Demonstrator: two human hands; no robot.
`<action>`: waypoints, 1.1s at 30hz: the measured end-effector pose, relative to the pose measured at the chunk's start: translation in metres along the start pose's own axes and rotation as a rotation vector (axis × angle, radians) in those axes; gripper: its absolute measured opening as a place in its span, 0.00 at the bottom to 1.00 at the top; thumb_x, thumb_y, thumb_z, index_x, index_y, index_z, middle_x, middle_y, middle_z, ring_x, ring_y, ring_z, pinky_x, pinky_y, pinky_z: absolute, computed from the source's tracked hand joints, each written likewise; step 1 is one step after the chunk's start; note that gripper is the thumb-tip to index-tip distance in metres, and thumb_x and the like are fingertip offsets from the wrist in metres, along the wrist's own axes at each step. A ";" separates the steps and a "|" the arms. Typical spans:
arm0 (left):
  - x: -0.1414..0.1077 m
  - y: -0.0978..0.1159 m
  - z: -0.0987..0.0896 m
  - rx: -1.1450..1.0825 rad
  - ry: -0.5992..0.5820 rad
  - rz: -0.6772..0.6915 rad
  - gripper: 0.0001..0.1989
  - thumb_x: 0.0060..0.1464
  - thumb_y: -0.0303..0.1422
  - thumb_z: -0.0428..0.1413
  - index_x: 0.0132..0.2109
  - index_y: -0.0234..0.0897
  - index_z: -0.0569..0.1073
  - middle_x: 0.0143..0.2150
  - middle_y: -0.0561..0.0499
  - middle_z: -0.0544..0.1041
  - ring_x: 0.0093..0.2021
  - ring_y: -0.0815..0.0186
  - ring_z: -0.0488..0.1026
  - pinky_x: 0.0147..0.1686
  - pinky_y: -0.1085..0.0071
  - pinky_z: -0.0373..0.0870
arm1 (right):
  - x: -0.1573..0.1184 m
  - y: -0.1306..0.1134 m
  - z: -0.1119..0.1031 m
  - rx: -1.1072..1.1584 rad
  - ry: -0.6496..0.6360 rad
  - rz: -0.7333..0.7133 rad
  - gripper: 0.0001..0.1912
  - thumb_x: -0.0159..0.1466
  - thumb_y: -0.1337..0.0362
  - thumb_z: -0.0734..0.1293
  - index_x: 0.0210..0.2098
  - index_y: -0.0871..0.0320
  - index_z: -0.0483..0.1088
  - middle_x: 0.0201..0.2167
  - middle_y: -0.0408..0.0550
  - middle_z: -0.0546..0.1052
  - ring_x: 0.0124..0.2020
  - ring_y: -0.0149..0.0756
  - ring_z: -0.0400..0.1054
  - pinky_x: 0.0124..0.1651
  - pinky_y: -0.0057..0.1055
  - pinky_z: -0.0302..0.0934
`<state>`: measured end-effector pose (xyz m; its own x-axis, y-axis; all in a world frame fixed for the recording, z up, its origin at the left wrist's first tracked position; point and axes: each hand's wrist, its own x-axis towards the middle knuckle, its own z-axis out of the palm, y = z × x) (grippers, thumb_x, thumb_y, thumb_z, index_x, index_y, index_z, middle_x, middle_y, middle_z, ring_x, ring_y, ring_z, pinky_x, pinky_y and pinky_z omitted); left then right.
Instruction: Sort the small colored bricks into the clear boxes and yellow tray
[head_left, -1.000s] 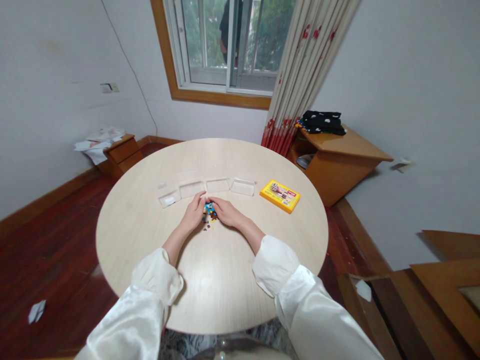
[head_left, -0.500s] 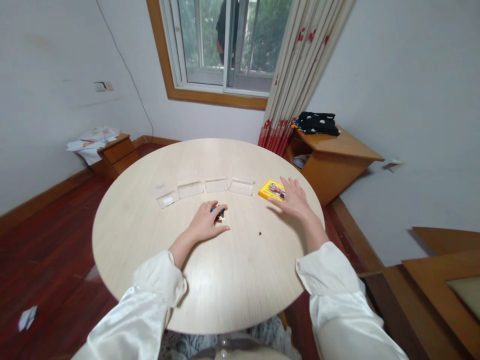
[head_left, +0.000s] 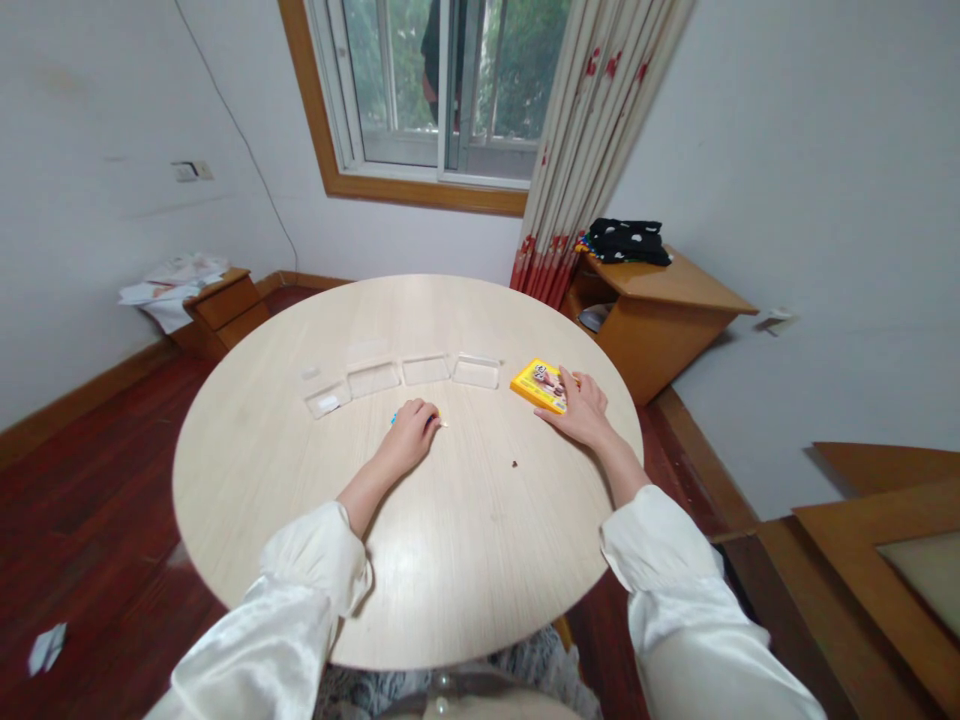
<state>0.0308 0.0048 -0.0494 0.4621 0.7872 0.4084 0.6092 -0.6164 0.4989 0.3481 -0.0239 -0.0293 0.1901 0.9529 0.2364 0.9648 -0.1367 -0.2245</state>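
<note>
My left hand (head_left: pixel 409 435) rests on the pale round table with its fingers curled over a cluster of small colourful pieces (head_left: pixel 394 419). Only a bit of blue and some yellowish bits show at its edges; the rest is hidden under the fingers. On the right, my right hand (head_left: pixel 585 410) grips the right side of a flat yellow box (head_left: pixel 538 384) with a printed picture on top, thumb at the near edge and fingers over the far right corner. A tiny dark brown piece (head_left: pixel 514 464) lies by itself between the hands, nearer the right one.
Several clear plastic trays (head_left: pixel 476 385) stand in a curved row beyond my left hand. The round tabletop (head_left: pixel 435 560) ends close to my body. Behind it are a wooden cabinet (head_left: pixel 675 285) with dark cloth on top, a curtain and a window.
My left hand's fingers and thumb have drawn in over the small pieces, covering more of them. My right hand has closed onto the yellow box. The view has shifted slightly.
</note>
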 end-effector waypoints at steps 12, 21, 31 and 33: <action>-0.003 0.011 -0.030 -0.307 0.286 -0.229 0.09 0.55 0.37 0.48 0.33 0.38 0.69 0.31 0.50 0.73 0.36 0.62 0.71 0.39 0.66 0.66 | -0.074 -0.047 -0.025 0.244 -0.091 -0.401 0.28 0.56 0.54 0.67 0.55 0.54 0.64 0.50 0.57 0.68 0.53 0.47 0.61 0.55 0.47 0.57; 0.000 0.003 -0.024 -0.486 0.306 -0.435 0.14 0.53 0.43 0.50 0.40 0.40 0.71 0.38 0.47 0.74 0.43 0.59 0.71 0.47 0.58 0.66 | -0.078 -0.084 0.004 0.417 -0.152 -0.402 0.09 0.63 0.70 0.58 0.33 0.59 0.69 0.31 0.51 0.73 0.35 0.37 0.67 0.42 0.36 0.63; -0.002 0.011 -0.018 -0.847 0.360 -0.407 0.21 0.52 0.51 0.48 0.41 0.37 0.69 0.39 0.46 0.73 0.40 0.63 0.72 0.42 0.64 0.70 | -0.054 -0.093 -0.002 0.577 -0.033 -0.395 0.21 0.63 0.66 0.57 0.56 0.55 0.62 0.45 0.54 0.73 0.46 0.39 0.67 0.50 0.41 0.61; 0.001 0.004 -0.021 -0.828 0.469 -0.396 0.20 0.52 0.50 0.49 0.37 0.37 0.70 0.35 0.47 0.73 0.39 0.64 0.72 0.45 0.64 0.69 | -0.041 -0.065 -0.008 0.405 0.103 -0.280 0.23 0.63 0.61 0.58 0.57 0.56 0.60 0.53 0.58 0.68 0.55 0.46 0.60 0.56 0.48 0.54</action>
<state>0.0207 0.0025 -0.0311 -0.0812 0.9596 0.2692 -0.0536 -0.2739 0.9602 0.2788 -0.0561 -0.0163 -0.0291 0.9036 0.4273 0.8372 0.2556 -0.4834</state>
